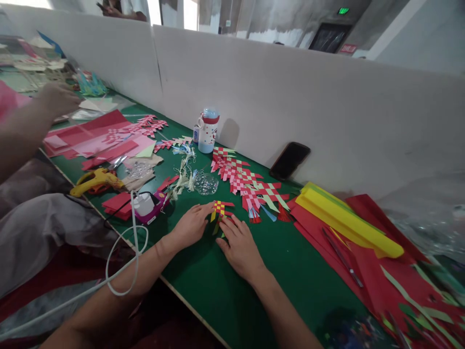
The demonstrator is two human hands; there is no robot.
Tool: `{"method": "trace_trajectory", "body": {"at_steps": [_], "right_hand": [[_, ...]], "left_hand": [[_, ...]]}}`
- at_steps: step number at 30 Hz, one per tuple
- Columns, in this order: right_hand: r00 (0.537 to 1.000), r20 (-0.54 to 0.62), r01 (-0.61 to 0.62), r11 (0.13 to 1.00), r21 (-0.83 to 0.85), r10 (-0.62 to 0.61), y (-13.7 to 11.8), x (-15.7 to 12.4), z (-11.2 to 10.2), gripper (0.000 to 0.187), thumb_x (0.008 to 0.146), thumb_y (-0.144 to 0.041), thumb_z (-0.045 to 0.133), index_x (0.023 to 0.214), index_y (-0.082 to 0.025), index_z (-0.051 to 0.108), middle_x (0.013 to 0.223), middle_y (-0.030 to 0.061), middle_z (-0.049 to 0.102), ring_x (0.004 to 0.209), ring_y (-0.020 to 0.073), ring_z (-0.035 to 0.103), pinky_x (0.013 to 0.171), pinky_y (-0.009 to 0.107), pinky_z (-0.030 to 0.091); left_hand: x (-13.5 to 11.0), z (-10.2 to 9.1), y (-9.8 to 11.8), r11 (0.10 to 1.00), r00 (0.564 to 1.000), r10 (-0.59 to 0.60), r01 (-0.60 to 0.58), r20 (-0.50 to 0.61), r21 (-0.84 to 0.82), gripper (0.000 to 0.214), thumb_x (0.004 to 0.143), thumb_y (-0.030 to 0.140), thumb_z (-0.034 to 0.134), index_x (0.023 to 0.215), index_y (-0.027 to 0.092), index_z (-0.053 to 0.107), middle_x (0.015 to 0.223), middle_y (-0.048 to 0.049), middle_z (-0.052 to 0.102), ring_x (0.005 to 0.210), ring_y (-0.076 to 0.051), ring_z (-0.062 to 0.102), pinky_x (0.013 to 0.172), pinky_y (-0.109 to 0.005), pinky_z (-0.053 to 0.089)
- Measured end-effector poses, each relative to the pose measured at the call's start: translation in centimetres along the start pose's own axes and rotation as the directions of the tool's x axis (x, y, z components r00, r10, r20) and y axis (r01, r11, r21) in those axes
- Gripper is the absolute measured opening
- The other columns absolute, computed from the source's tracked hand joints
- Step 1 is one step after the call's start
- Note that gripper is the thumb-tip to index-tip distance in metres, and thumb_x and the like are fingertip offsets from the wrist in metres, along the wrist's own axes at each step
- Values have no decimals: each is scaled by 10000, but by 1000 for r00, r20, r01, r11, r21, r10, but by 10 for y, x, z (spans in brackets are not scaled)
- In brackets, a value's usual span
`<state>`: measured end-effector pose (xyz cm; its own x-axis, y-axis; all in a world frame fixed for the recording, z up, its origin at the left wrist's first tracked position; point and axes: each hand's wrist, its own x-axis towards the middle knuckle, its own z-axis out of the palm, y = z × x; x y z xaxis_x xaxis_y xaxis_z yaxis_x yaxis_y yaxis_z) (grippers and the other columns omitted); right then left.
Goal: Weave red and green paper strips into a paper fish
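A small woven paper fish in red and yellow lies on the green table between my hands. My left hand is closed at its left edge, the fingertips touching the paper. Just below it is a second woven piece in green and red, partly hidden. Over that piece rests my right hand, its fingers spread and its thumb apart. A row of finished-looking red, pink and green woven fish stretches behind my hands. Beside them are a clear tray of small shiny beads and pale tassels.
A patterned bottle and a phone stand by the white partition. Rolled yellow paper, red sheets and tweezers lie right. Left are a yellow glue gun, a white cable and another person's arm.
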<state>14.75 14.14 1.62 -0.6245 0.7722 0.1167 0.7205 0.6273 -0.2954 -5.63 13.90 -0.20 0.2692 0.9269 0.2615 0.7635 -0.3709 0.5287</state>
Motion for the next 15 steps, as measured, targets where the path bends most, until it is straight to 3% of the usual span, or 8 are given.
{"method": "trace_trajectory", "body": {"at_steps": [5, 10, 12, 15], "right_hand": [[998, -55, -15, 1000, 26, 17, 0, -8, -8, 421, 959, -384, 422, 1320, -212, 553, 1421, 82, 507, 1391, 304, 328, 1106, 564, 324], [964, -247, -59, 986, 158, 97, -3, -48, -19, 375, 947, -309, 427, 1284, -245, 578, 1373, 89, 544, 1347, 272, 405, 1049, 502, 435], [943, -299, -84, 973, 216, 148, -6, -69, -18, 353, 936, -295, 446, 1253, -248, 595, 1334, 99, 571, 1291, 269, 473, 1015, 486, 468], [887, -371, -150, 932, 330, 274, -5, -94, -9, 284, 926, -297, 465, 1138, -242, 647, 1220, 109, 633, 1160, 253, 575, 958, 452, 509]], "left_hand": [[1, -5, 4, 998, 997, -48, 45, -68, -45, 437, 852, 59, 433, 1261, 205, 484, 1297, -74, 574, 1212, -194, 530, 1046, -380, 421], [1, -16, 7, 989, 974, -144, 135, -173, -63, 139, 903, 215, 487, 1013, 197, 569, 912, -43, 615, 861, -180, 597, 767, -300, 505], [0, -19, 10, 991, 975, -126, 116, -182, -66, 128, 927, 238, 456, 920, 204, 580, 872, -33, 611, 828, -170, 589, 740, -281, 486], [-8, -13, 25, 998, 990, -10, 2, -139, -59, 183, 935, 218, 447, 831, 210, 598, 836, -26, 641, 815, -159, 593, 754, -267, 458]]}}
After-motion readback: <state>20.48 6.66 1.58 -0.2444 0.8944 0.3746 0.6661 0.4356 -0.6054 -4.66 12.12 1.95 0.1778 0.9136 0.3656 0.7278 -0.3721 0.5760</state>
